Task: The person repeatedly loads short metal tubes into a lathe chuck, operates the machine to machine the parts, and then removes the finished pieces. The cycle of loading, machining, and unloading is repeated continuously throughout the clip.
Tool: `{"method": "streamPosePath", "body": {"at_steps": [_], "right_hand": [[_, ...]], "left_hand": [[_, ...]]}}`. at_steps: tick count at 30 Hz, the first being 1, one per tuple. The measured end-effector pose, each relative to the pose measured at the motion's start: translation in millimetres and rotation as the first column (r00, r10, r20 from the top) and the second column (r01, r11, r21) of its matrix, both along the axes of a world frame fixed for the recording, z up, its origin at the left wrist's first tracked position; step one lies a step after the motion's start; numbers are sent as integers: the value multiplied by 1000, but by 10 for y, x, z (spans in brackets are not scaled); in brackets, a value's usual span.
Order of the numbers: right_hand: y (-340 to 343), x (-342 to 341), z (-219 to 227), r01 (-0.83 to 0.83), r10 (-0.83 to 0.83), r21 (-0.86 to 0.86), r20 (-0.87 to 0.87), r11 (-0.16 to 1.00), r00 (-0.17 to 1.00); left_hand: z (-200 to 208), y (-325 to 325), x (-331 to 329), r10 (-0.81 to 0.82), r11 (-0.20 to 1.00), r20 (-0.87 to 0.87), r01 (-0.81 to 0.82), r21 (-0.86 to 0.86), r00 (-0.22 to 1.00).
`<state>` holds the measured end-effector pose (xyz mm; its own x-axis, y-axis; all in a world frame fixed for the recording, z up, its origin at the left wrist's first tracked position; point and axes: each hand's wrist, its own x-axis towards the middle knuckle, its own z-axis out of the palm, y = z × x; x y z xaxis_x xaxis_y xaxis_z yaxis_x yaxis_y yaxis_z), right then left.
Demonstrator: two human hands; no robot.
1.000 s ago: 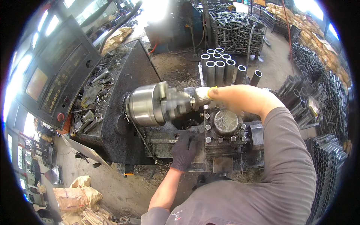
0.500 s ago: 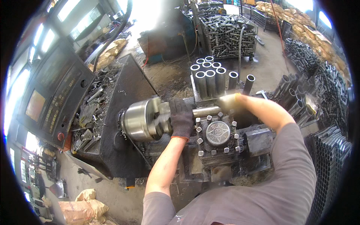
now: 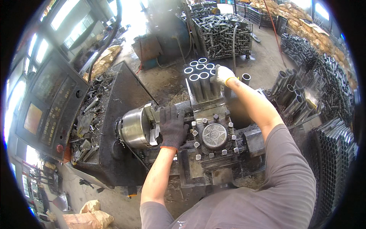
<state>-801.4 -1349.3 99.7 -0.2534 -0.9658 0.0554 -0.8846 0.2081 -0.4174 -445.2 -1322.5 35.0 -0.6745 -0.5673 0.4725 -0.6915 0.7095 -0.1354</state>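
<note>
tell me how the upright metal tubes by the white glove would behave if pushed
The tubes look stiff, with thick metal rims. Standing tall and narrow, they might tip; with round sides, one would probably roll once down.

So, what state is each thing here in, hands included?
Chuck, unblurred, front partly covered.
Left hand, dark-gloved, at the chuck's front; contact unclear.
Round cap, ringed by upright bolts.
Tubes clustered beyond it, upright, open-topped.
Right hand, white-gloved, at those tubes; grip unclear.
Wire basket, heaped with metal pieces.
Control panel screen, lit or off unclear.
</note>
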Motion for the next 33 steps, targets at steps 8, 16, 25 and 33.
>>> {"method": "streamPosePath", "body": {"at_steps": [8,16,25,33], "right_hand": [[447,34,-172,43,304,453,-662,891,685],[948,388,188,-287,361,250,-335,925,870],[396,756,-543,-480,525,236,-195,845,828],[382,537,-1219,-661,656,-62,-85,748,750]], "left_hand": [[313,566,634,-71,989,-423,117,85,903],[-309,1437,1408,276,835,-627,142,532,729],[-1528,1864,2551,736,487,-351,-92,869,579],[-2495,2101,3816,735,563,-416,141,814,-535]]}}
